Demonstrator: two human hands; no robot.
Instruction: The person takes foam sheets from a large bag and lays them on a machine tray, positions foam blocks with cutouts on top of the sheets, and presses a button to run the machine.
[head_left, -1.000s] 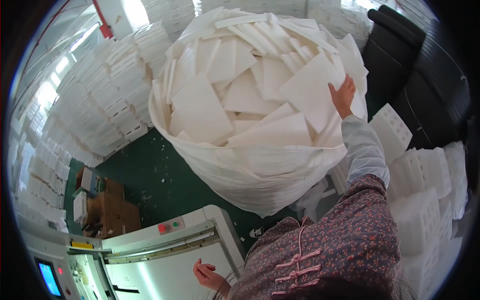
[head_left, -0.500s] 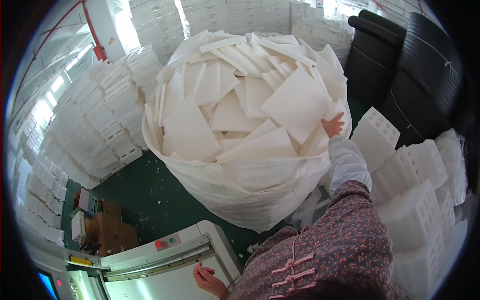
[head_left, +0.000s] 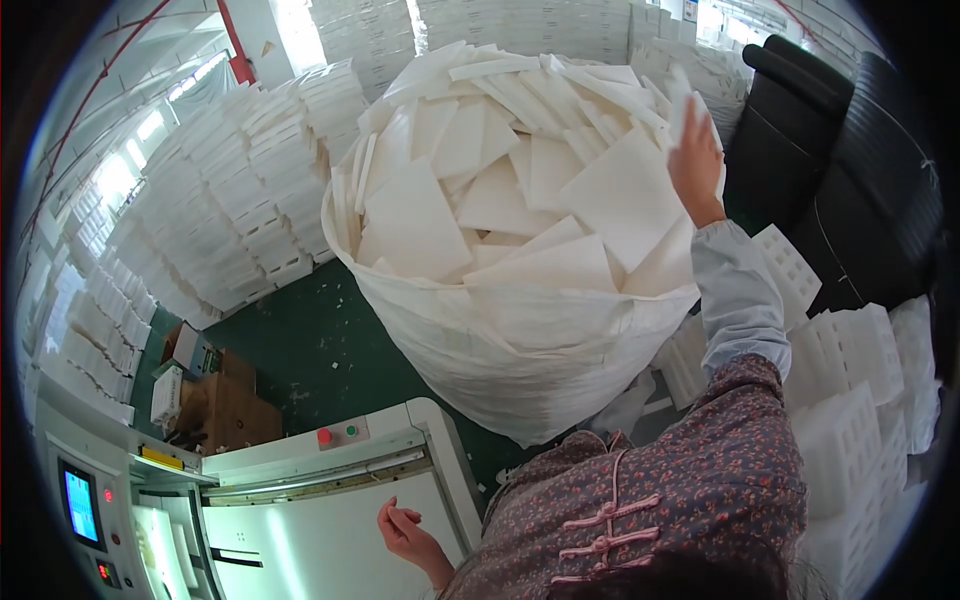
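Note:
A big white sack bulges with flat white foam sheets piled above its rim. At the sack's far right edge is my right hand, raised over the pile. A small white foam piece, smeared by motion, shows at its fingers and appears gripped. My left hand hovers over the white panel of a machine at the bottom, its fingers loosely curled and slightly apart, with nothing in them.
White foam stacks line the left, with more foam blocks at the right. Black rolls stand behind my right arm. Cardboard boxes sit on the green floor. The machine carries a screen and red button.
My right hand has moved up and away along the sack's right side, and a white piece now shows at its fingers. The view has shifted. My left hand stays over the machine.

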